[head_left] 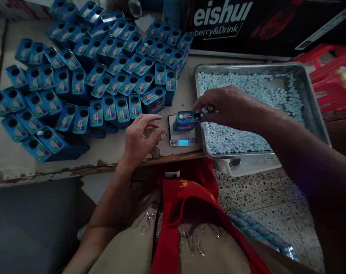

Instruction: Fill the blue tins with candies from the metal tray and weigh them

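A small blue tin (pixel 184 121) rests on a digital scale (pixel 174 137) with a lit display. One pale candy lies on the tin's top, near its left end. My right hand (pixel 231 106) reaches in from the right, its fingers closed around several pale candies (pixel 207 109) right at the tin's dark opening. To the left of the scale, my left hand (pixel 141 135) hovers over the table edge, its fingers curved and apart with nothing in them. Beneath my right hand is a metal tray (pixel 317 106) of light blue and white candies.
Many blue tins (pixel 121 108) with round openings stand close together on the table's left and middle. A black printed box (pixel 241 34) stands behind the tray. Red plastic (pixel 327 95) lies at the right. Below the table edge sits a white container (pixel 247 165).
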`<act>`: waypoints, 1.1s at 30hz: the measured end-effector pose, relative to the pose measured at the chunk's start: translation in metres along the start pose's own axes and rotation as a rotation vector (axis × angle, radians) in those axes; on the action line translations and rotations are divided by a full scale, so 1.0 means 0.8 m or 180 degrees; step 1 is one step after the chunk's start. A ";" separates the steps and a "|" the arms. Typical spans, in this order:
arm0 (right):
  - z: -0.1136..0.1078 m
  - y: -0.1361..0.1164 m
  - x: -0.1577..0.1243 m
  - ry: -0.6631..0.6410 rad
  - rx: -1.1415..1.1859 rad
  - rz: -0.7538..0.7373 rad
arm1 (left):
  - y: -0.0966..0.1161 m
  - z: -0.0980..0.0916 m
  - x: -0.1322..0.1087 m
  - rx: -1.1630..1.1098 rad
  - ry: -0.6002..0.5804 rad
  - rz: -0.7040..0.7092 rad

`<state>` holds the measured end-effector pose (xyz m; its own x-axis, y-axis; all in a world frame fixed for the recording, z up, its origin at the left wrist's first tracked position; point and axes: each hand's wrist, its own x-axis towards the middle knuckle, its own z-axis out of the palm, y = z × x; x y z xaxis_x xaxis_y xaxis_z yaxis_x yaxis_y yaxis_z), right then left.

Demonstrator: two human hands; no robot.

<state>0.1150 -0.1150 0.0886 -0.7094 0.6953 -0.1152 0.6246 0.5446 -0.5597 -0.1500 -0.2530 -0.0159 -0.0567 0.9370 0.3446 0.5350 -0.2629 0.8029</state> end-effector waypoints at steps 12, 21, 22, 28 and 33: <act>0.009 0.063 -0.043 0.1756 0.2952 0.1311 | 0.031 0.041 0.071 0.0825 -0.0300 0.0287; 0.053 0.124 -0.111 0.1563 0.3435 0.2133 | 0.070 0.064 0.099 0.0839 -0.0589 0.0561; 0.051 0.123 -0.114 0.1541 0.3244 0.2009 | 0.072 0.065 0.101 0.0872 -0.0566 0.0554; 0.043 0.135 -0.125 0.1116 0.0933 0.1829 | 0.067 0.023 0.088 0.0776 -0.0017 0.0302; 0.056 0.141 -0.121 0.0772 -0.0764 0.1464 | 0.059 -0.018 0.064 0.0772 0.0164 0.0153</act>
<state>0.2395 -0.1417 -0.0002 -0.2695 0.9583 -0.0952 0.9281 0.2321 -0.2913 -0.1397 -0.2207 0.0463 -0.0658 0.9102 0.4089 0.7243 -0.2383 0.6470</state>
